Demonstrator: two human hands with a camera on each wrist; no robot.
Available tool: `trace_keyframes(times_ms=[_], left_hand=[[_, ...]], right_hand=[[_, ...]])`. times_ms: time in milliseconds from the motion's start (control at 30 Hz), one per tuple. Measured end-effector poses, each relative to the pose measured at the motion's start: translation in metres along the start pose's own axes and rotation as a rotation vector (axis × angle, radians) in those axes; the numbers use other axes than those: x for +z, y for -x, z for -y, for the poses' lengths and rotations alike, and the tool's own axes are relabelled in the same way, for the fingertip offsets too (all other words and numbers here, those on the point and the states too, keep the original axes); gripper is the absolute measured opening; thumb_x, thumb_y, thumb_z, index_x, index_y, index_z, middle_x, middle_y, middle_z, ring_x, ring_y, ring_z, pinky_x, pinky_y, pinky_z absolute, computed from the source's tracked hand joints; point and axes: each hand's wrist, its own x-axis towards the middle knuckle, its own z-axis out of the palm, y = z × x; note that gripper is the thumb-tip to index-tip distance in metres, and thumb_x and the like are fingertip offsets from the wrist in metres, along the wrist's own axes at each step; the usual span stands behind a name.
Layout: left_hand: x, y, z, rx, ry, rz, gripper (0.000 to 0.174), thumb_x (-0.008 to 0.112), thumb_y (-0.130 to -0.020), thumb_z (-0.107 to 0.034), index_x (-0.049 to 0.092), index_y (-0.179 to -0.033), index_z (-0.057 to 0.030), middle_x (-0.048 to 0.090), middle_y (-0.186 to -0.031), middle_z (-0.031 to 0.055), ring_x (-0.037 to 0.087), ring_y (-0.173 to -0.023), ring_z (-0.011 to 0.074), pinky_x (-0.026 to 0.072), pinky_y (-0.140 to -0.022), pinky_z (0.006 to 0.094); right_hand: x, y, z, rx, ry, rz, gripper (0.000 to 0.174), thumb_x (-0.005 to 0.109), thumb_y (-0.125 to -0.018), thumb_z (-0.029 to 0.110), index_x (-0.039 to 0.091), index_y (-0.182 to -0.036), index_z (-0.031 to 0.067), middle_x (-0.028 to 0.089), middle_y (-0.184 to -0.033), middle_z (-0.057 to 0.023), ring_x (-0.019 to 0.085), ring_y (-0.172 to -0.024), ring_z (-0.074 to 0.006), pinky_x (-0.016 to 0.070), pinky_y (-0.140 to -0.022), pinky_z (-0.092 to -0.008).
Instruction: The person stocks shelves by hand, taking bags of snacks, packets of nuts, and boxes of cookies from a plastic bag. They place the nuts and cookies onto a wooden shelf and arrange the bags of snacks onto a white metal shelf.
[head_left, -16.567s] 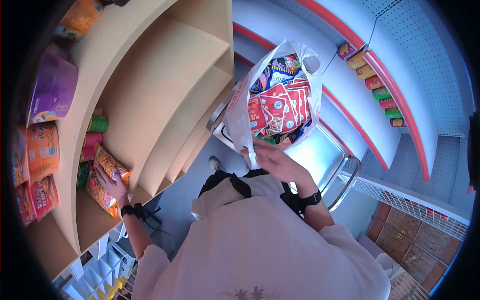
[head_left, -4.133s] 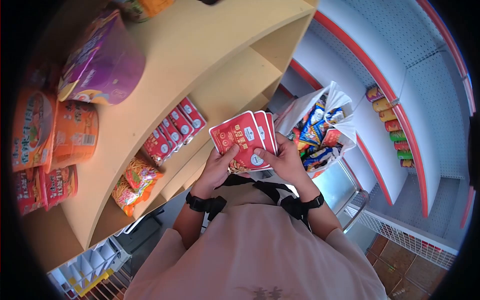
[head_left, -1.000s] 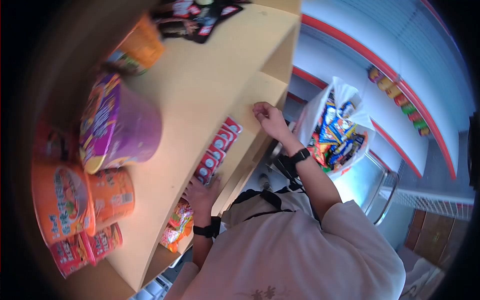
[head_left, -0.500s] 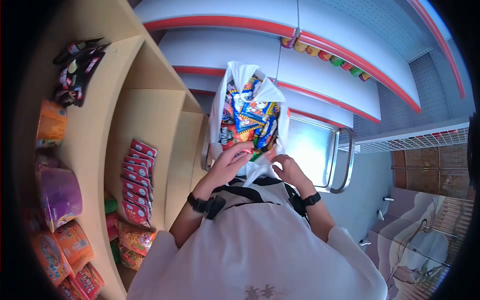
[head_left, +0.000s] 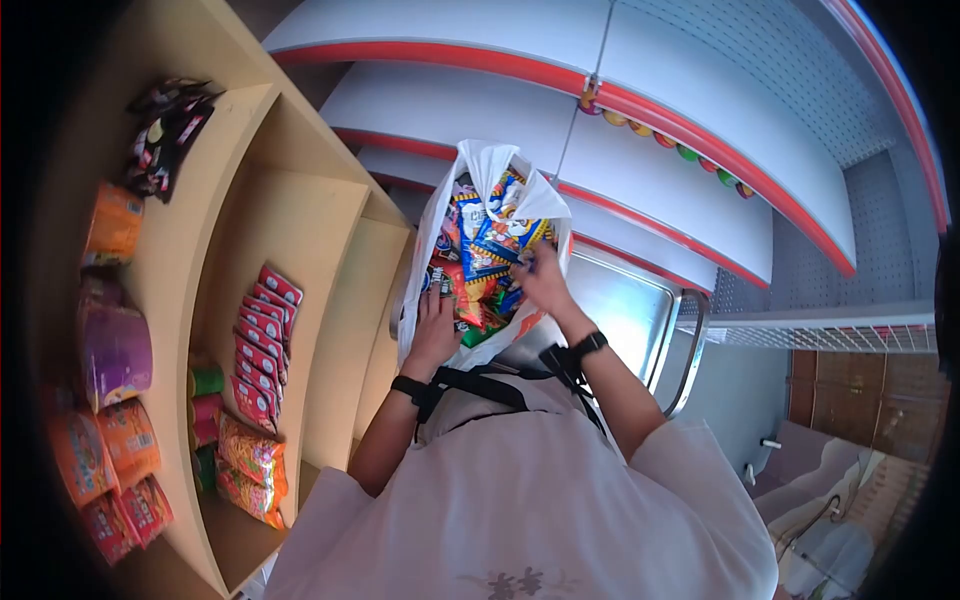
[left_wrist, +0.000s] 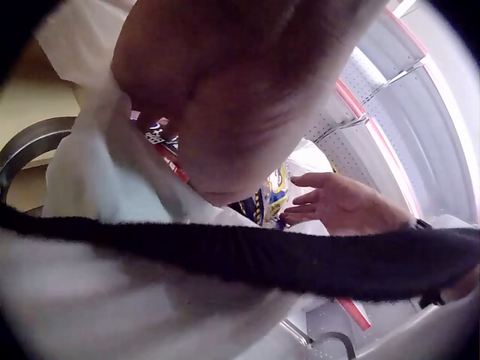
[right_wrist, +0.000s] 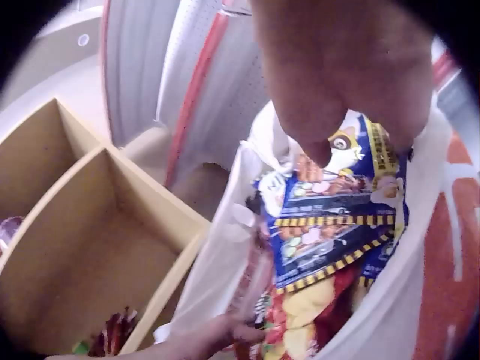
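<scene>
The blue snack packets (head_left: 485, 235) lie in the upper part of an open white plastic bag (head_left: 428, 240), overlapping one another, with a red snack packet (head_left: 465, 302) showing below them. The right hand (head_left: 545, 288) reaches in over the bag's side, its fingers apart and fairly straight, the tips at the blue packets; no closed pinch is plain. The left hand (head_left: 435, 332) is at the near side of the bag, fingers spread, fingertips touching the packets there

The bag stands beside a metal cart (head_left: 625, 320) or partly on it; I cannot tell which. It looks well filled, and none of its blue packets shows on the wooden shelf unit (head_left: 318, 235), so as I judge it that share is all to do

On the unit, another share looks done: flat red packs (head_left: 262, 345) lean in one overlapping row, none plainly visible in the bag. Just beyond them are orange snack bags (head_left: 250, 470) and a few cans (head_left: 206, 418). The neighbouring compartment carries dark packets (head_left: 165, 150), a purple tub (head_left: 115, 350) and orange noodle tubs (head_left: 82, 455). Farther out, small colourful containers (head_left: 688, 153) line the red-edged white shelving (head_left: 680, 215)
</scene>
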Motion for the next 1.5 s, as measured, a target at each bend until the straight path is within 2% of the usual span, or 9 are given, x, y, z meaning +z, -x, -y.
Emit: trace_keyframes(times_ms=[100,267,533,900,1033,1067,1200,1333,1500], left_hand=[[0.007,0.003,0.006,0.012,0.094,-0.04,0.072,0.077,-0.066,-0.008,0.038,-0.126,-0.0056,0.021,-0.147,0.0241,0.022,-0.135,0.0438,0.0254,-0.111,0.0461],[0.017,0.005,0.013,-0.021,0.15,-0.078,0.1,0.077,-0.065,-0.004,0.017,-0.145,-0.0047,0.021,-0.148,0.0192,0.022,-0.137,0.0392,0.0238,-0.113,0.0394],[0.011,0.002,0.002,-0.263,0.318,0.007,0.108,0.08,-0.063,-0.016,0.01,-0.143,0.0031,0.019,-0.145,0.0289,0.023,-0.136,0.0414,0.0283,-0.11,0.0406],[-0.002,-0.041,-0.002,-0.484,0.658,-0.091,0.123,0.082,-0.063,-0.048,0.005,-0.143,0.0047,0.035,-0.141,0.0231,0.037,-0.132,0.0324,0.0293,-0.109,0.0381],[0.004,-0.039,-0.045,-0.508,0.215,-0.004,0.114,0.07,-0.066,-0.066,0.01,-0.149,-0.0179,0.011,-0.149,0.0284,0.021,-0.133,0.0523,0.0249,-0.108,0.0522],[-0.001,-0.037,-0.06,-0.489,0.227,0.041,0.107,0.062,-0.07,-0.07,0.012,-0.15,-0.02,-0.005,-0.147,0.0359,0.005,-0.136,0.053,0.0184,-0.108,0.0571],[0.029,-0.038,-0.07,-0.481,0.083,0.019,0.092,0.062,-0.077,-0.058,0.013,-0.149,-0.0285,-0.004,-0.15,0.0287,0.01,-0.131,0.0584,0.026,-0.099,0.0666],[0.02,-0.028,-0.082,-0.324,0.073,0.042,0.068,0.062,-0.081,-0.047,0.038,-0.14,-0.0241,0.001,-0.151,0.0247,0.003,-0.132,0.0589,0.0215,-0.099,0.0708],[0.032,-0.027,-0.081,-0.219,0.037,0.059,0.063,0.064,-0.08,-0.039,0.042,-0.137,-0.028,0.002,-0.152,0.0237,0.003,-0.131,0.0597,0.0175,-0.1,0.0723]], right_hand=[[0.004,-0.049,0.002,0.248,0.263,-0.229,0.075,0.078,-0.068,0.03,0.041,-0.122,-0.0067,0.053,-0.118,-0.0293,0.051,-0.112,-0.0425,0.0394,-0.099,-0.043],[-0.008,-0.06,0.016,0.45,0.186,0.06,0.08,0.081,-0.067,0.032,0.039,-0.125,-0.0033,0.052,-0.122,-0.0267,0.051,-0.115,-0.0394,0.0409,-0.098,-0.0391],[-0.009,-0.007,0.031,0.083,0.101,0.05,0.086,0.076,-0.069,0.002,0.025,-0.138,0.0004,0.051,-0.124,-0.0238,0.05,-0.117,-0.039,0.0417,-0.098,-0.0387],[-0.035,0.016,0.014,0.15,0.117,0.166,0.085,0.079,-0.067,0.004,0.027,-0.134,-0.004,0.052,-0.124,-0.0242,0.051,-0.117,-0.0355,0.0422,-0.098,-0.0372],[-0.048,0.02,0.013,0.152,0.096,0.243,0.089,0.08,-0.064,0.003,0.026,-0.135,-0.004,0.048,-0.126,-0.0289,0.047,-0.119,-0.0424,0.0412,-0.099,-0.0408],[-0.047,0.021,0.0,0.12,0.107,0.24,0.089,0.08,-0.064,0.004,0.027,-0.135,-0.0041,0.047,-0.127,-0.0279,0.046,-0.12,-0.0406,0.0397,-0.101,-0.0391],[-0.05,0.024,-0.029,0.123,-0.178,0.28,0.083,0.075,-0.062,-0.007,0.032,-0.132,-0.0012,0.05,-0.126,-0.0167,0.05,-0.119,-0.0269,0.0426,-0.1,-0.0372],[-0.072,0.036,-0.01,0.192,-0.072,0.289,0.074,0.069,-0.07,-0.004,0.031,-0.133,-0.0023,0.053,-0.122,-0.0181,0.055,-0.113,-0.0254,0.0436,-0.097,-0.0347],[-0.075,0.04,-0.018,0.2,-0.113,0.29,0.075,0.071,-0.07,0.0,0.032,-0.134,-0.0027,0.055,-0.121,-0.0183,0.056,-0.111,-0.0262,0.0451,-0.096,-0.035]])
